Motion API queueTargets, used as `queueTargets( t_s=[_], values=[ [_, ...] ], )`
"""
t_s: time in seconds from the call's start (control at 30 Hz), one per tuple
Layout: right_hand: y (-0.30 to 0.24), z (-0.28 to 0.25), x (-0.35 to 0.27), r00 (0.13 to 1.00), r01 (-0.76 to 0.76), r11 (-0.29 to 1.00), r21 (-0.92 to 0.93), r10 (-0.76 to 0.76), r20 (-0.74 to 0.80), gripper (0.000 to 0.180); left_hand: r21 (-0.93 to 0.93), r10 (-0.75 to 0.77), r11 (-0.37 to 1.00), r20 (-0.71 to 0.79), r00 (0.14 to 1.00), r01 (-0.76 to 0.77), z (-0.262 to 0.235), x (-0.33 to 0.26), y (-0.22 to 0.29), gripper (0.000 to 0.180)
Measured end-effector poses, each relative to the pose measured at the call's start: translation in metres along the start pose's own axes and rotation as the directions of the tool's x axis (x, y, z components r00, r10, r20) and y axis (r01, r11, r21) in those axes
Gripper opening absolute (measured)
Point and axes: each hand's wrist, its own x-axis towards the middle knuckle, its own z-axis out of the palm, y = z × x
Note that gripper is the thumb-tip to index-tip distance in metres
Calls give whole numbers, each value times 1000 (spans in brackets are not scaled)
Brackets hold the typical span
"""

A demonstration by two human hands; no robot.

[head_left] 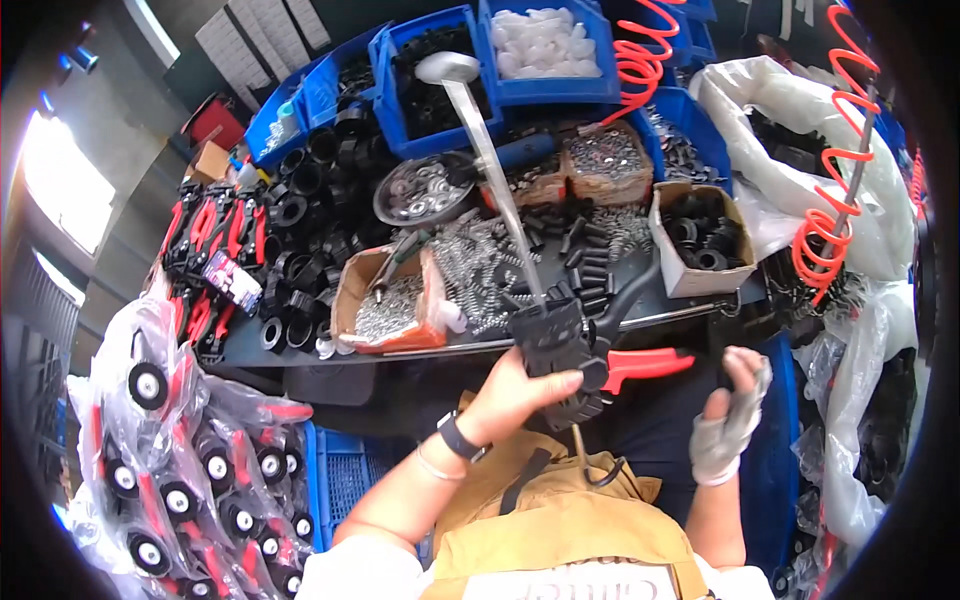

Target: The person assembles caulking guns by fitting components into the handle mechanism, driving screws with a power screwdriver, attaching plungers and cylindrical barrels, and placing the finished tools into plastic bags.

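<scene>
My left hand (535, 385) is closed around a black plastic clamp-like body (556, 350) with a red lever (645, 368) sticking out to the right. A long flat metal bar (500, 190) rises from the body over the bench and ends in a round pale disc (447, 68). Below the body, a thin bent metal rod (580, 455) hangs over my tan apron. To the right of the lever, my right hand (730, 420) is raised, partly gloved, with thumb and fingers apart and nothing in them.
The bench holds springs (475, 265), black rings (300, 200), a carton of small metal parts (385, 300) and a carton of black parts (705, 235). Blue bins (555, 90) line the back. Red coiled hoses (825, 215) hang right. Bagged red-and-black parts (190, 470) stand left.
</scene>
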Motion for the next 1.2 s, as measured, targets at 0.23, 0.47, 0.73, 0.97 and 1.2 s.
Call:
queueTargets(
  t_s=[0.23,0.47,0.73,0.97,1.2],
  values=[
    [77,-29,-38,875,-484,875,-16,484,-16,33,107,-327,940,21,945,323,-23,23,29,53],
    [187,-32,-67,285,-807,345,478,938,-196,59,436,-318,831,-138,938,345,-51,8,30,54],
    [282,7,-69,614,-678,640,362,764,-199,59,947,465,239,-307,830,216,-191,-30,94,21],
    [294,-17,-71,673,-719,685,117,729,-129,53,978,-216,126,-134,967,163,-209,2,81,21],
    [173,-98,-145,268,-673,143,726,962,58,54,616,140,765,-443,886,187,-229,-21,89,17]
  ],
)
